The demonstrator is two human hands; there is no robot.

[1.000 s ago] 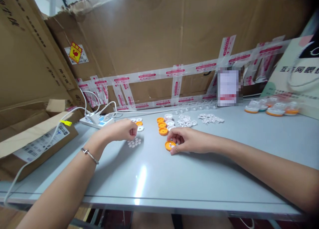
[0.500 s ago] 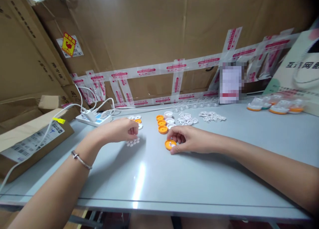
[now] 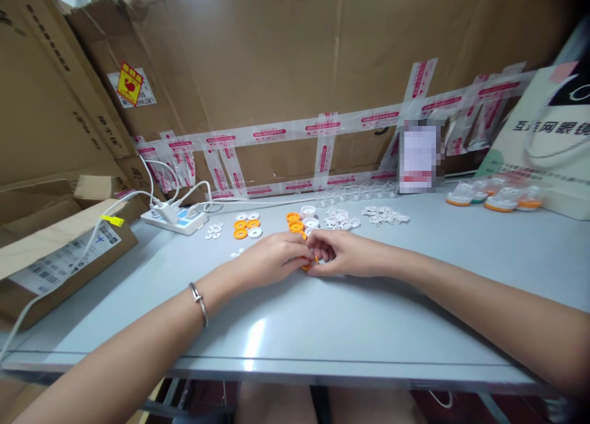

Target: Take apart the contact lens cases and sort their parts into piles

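Observation:
My right hand (image 3: 340, 255) grips a shallow orange round cup (image 3: 306, 267) on the table, most of it hidden by fingers. My left hand (image 3: 282, 258) is over the same cup, its fingers pinched together; whatever they hold is hidden. Behind the hands stand orange cups (image 3: 295, 218) and white cups (image 3: 308, 212) in two rows. To the left lie several orange and white discs (image 3: 240, 233). Small white round pieces (image 3: 213, 230) form a cluster, with a few more white pieces (image 3: 236, 253) partly behind my left forearm.
White openwork parts (image 3: 341, 219) and another white pile (image 3: 385, 215) lie behind my right hand. Clear rings (image 3: 359, 192) line the cardboard wall. A power strip (image 3: 179, 222) and open carton (image 3: 69, 258) are left. Finished-looking orange-and-white pieces (image 3: 500, 200) and a paper bag (image 3: 548, 141) stand right.
My left hand has moved right from the small white pieces to the orange cup, meeting my right hand. The right hand keeps its grip on the cup. The view has shifted slightly.

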